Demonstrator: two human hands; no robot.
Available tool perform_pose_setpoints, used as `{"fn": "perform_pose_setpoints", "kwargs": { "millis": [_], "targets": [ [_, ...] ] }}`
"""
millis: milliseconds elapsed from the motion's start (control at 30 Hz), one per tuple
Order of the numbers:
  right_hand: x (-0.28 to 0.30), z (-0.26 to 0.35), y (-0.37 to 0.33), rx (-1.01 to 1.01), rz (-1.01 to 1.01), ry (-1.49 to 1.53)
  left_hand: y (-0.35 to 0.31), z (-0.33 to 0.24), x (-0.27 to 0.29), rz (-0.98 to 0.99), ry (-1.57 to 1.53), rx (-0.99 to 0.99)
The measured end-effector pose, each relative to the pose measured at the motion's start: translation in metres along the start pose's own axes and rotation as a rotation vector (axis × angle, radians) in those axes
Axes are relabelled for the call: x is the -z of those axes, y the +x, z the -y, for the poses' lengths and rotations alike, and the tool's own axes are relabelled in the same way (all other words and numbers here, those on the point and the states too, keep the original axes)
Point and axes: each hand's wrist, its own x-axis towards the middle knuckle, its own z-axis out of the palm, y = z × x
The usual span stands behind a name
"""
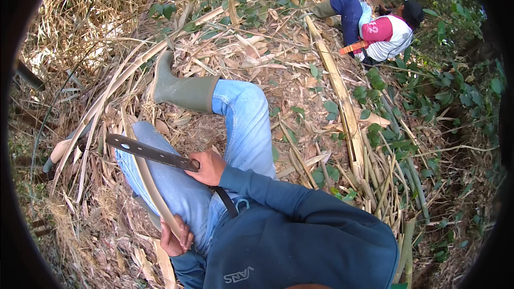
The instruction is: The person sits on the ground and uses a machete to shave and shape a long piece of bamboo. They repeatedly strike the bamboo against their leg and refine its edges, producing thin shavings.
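Observation:
My right hand (208, 168) is closed round the grip end of a machete with a dark, wide blade (152, 152) that has holes along it. The blade points left and lies across a long, pale bamboo strip (143, 174), over my bent left leg in blue jeans (174, 182). Lower down, my left hand (176, 235) grips the near end of that strip, fingers wrapped round it. The strip runs up along my thigh past the blade. Most of the machete's handle is hidden in my right hand.
A long split bamboo pole (340, 93) lies on the right, with cut stalks (383, 182) beside it. Bent bamboo strips (101, 99) arch on the left. My green boot (184, 91) rests on dry leaves. A co-worker (388, 32) sits far right near an orange object (353, 47).

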Motion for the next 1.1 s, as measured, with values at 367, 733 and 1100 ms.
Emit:
{"fn": "perform_pose_setpoints", "kwargs": {
  "millis": [367, 733, 1100],
  "targets": [
    [-0.002, -0.001, -0.001, 0.01, 0.043, -0.016, 0.002, 0.001, 0.012, 0.036, -0.059, 0.029],
    [-0.001, 0.002, 0.001, 0.012, 0.057, -0.001, 0.003, 0.002, 0.016, 0.018, -0.063, 0.039],
    [-0.004, -0.001, 0.003, -0.004, 0.063, -0.002, 0.005, 0.001, 0.013, 0.011, -0.046, 0.031]
  ]
}}
